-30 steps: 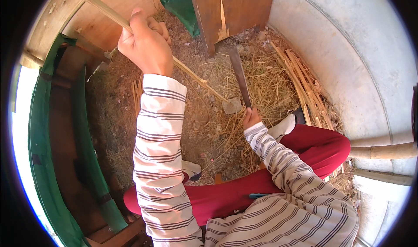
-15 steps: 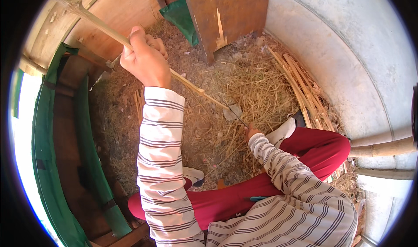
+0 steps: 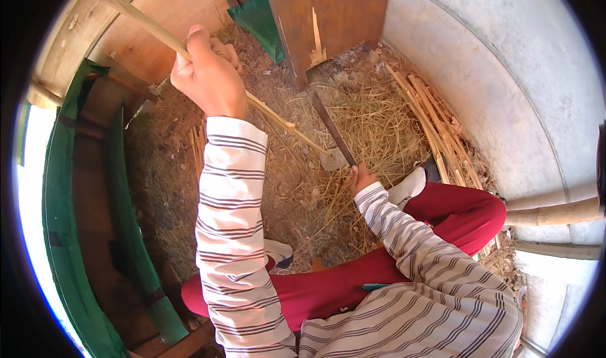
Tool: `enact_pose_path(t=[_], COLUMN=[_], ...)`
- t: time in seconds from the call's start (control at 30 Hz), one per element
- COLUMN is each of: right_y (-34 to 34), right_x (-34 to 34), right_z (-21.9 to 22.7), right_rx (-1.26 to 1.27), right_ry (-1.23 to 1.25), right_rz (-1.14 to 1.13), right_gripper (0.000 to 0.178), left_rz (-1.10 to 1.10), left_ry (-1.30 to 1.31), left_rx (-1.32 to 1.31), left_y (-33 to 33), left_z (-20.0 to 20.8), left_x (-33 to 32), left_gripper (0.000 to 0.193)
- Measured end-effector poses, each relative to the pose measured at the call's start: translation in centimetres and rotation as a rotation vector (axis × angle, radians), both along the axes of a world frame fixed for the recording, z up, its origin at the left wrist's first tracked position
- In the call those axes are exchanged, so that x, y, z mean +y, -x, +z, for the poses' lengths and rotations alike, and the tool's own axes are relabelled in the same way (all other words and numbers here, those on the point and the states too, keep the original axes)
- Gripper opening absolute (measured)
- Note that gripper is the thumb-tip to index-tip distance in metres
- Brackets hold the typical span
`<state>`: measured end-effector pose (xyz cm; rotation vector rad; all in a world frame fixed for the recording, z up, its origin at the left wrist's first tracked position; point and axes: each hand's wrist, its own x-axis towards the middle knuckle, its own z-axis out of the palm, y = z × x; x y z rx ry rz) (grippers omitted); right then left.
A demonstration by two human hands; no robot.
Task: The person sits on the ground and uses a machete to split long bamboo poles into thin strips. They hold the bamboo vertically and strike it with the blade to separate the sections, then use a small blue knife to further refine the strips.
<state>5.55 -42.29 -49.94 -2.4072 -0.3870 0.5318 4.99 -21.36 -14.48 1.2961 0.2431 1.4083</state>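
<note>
My left hand [image 3: 211, 74] is closed around a long bamboo stick [image 3: 278, 119], which slants from the upper left down to the right. The stick's lower end reaches a flat grey stone [image 3: 334, 161] on the ground; whether it touches is hard to tell. In my right hand [image 3: 362, 179] is a machete [image 3: 332, 128] with a long dark blade that broadens at its far end. Its blade points away from me and stands just right of the stick's lower end. Its handle is mostly hidden by my fingers.
Dry straw [image 3: 385, 124] covers the ground around the stone. Split bamboo strips [image 3: 435, 124] lie at the right along a pale curved wall [image 3: 492, 74]. A brown wooden panel [image 3: 334, 17] stands ahead, and a green-edged frame [image 3: 69, 232] at the left. My bent legs [image 3: 341, 276] are close below.
The machete has swung up and away from the stick's lower end, so its full blade now shows. My left hand and the stick have shifted only slightly.
</note>
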Motion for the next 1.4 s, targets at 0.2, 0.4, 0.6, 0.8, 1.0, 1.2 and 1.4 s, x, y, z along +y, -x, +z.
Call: enact_pose_path(t=[0.2,0.4,0.6,0.8,1.0,1.2,1.4], right_y=[-1.2,-2.5,-1.9,1.2,-1.2,-2.1,0.1], right_x=[-2.5,-1.7,-1.4,-2.2,-2.6,-2.3,-2.3], right_z=[-11.0,-8.0,-5.1,-2.5,-10.9,-4.4,0.2], right_rx=[0.196,0.285,-0.024,0.072,0.242,0.304,0.025], right_ry=[0.406,0.314,-0.032,0.063,0.496,0.248,0.005], right_rz=[0.368,0.218,0.060,-0.023,0.296,0.143,0.027], right_gripper=[0.039,0.040,0.047,0.031,0.043,0.046,0.043], left_rz=[0.022,0.008,0.001,0.021,-0.003,0.036,0.029], left_ry=[0.032,0.034,0.007,0.011,-0.007,0.021,0.022], left_rx=[0.007,0.013,0.005,0.017,0.015,0.007,0.007], left_y=[-0.4,0.5,0.0,0.7,0.4,0.6,1.2], left_z=[0.4,0.2,0.4,0.0,0.5,0.4,0.2], left_x=[-0.7,0.2,-0.2,0.2,-0.1,-0.2,0.2], left_gripper=[0.036,0.034,0.036,0.038,0.038,0.038,0.035])
